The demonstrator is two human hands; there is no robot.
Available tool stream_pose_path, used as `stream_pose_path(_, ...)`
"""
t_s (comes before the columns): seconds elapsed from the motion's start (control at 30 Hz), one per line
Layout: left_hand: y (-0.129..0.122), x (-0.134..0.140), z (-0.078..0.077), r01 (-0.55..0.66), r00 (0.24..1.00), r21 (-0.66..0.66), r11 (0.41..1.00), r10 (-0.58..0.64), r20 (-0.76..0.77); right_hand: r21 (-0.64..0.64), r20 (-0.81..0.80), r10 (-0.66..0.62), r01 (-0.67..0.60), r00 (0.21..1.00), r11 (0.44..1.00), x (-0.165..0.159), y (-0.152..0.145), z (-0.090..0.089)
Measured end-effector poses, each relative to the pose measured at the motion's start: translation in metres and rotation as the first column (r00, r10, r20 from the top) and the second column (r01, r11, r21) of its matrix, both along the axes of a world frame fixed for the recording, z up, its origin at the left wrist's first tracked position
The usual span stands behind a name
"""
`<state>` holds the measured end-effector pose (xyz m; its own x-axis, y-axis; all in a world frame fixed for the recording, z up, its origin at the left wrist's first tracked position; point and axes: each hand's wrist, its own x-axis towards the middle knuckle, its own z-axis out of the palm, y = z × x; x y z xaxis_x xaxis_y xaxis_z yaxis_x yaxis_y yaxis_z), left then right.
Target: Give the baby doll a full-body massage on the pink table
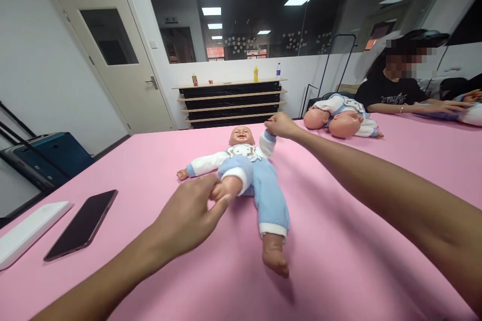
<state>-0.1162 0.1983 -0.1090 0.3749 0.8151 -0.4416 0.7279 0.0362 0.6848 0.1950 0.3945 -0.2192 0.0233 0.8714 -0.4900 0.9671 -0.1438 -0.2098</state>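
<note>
On the pink tabletop [226, 291], head toward the far edge, a plastic-headed, blue-and-white plush-clad baby doll [263, 175] lies face-up. The left hand [192, 210] grips its bent leg [237, 173] by the foot; the right hand [282, 125] pinches its raised arm [267, 144] at the end. Two limbs are lifted; the outstretched arm [209, 163] and straight leg [271, 200] lie unheld.

A pink surface filled most of my head view, with dolls and a phone lying on it.
On that surface [229, 281] I made out a doll [264, 180] in blue and white on its back near the middle, head toward the far edge, one arm stretched out to the left. Near the left edge I saw a dark phone [82, 225] lying flat, just beside a long white object [30, 229]. Toward the far right, two more dolls [343, 123] lay heaped together.
</note>
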Motion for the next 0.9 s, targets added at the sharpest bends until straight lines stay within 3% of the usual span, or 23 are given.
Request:
stream_pose_path(0.07,-0.03,-0.023,0.002,-0.016,1.0,-0.084,0.996,0.014,-0.021,0.003,-0.014,-0.236,0.236,0.972,0.972,0.037,-0.009,0.0)
stream_pose_path(0.1,-0.046,-0.032,-0.001,-0.021,0.999,-0.132,0.991,0.017,-0.032,0.01,-0.014,-0.361,0.361,0.932,0.932,0.053,-0.018,-0.001)
stream_pose_path(0.2,-0.09,-0.043,-0.018,-0.011,0.999,-0.241,0.971,0.001,-0.041,-0.003,0.039,-0.504,0.505,0.863,0.863,0.088,-0.052,-0.008)
stream_pose_path(0.3,-0.115,-0.04,-0.034,-0.031,0.999,-0.263,0.964,0.023,-0.036,-0.028,0.101,-0.581,0.586,0.807,0.81,0.104,-0.082,-0.014)
stream_pose_path(0.47,-0.114,-0.041,-0.044,-0.038,0.999,-0.282,0.959,0.027,-0.04,-0.001,0.111,-0.626,0.63,0.772,0.776,0.104,-0.082,-0.015)
stream_pose_path(0.57,-0.091,-0.049,-0.038,-0.092,0.995,-0.156,0.984,0.083,-0.06,0.052,0.043,-0.607,0.605,0.793,0.794,0.085,-0.054,-0.01)
stream_pose_path(0.67,-0.049,-0.045,-0.025,-0.092,0.992,0.012,0.996,0.092,-0.083,0.072,-0.04,-0.507,0.508,0.861,0.858,0.043,-0.021,-0.003)
stream_pose_path(0.73,-0.017,-0.029,-0.019,-0.018,0.997,0.05,0.999,0.022,-0.075,0.027,-0.085,-0.253,0.256,0.964,0.966,0.003,-0.005,0.002)
stream_pose_path(0.77,-0.001,-0.017,-0.017,0.019,0.997,0.055,0.998,-0.015,-0.072,0.002,-0.06,-0.128,0.128,0.99,0.992,-0.018,-0.001,0.003)
stream_pose_path(0.83,0.024,0.011,-0.021,0.073,0.996,0.081,0.994,-0.069,-0.051,-0.056,0.028,0.096,-0.094,0.995,0.994,-0.06,0.0,0.002)
stream_pose_path(0.9,0.039,0.043,-0.032,0.121,0.993,0.114,0.986,-0.12,-0.02,-0.156,0.037,0.281,-0.272,0.959,0.95,-0.094,-0.008,-0.003)
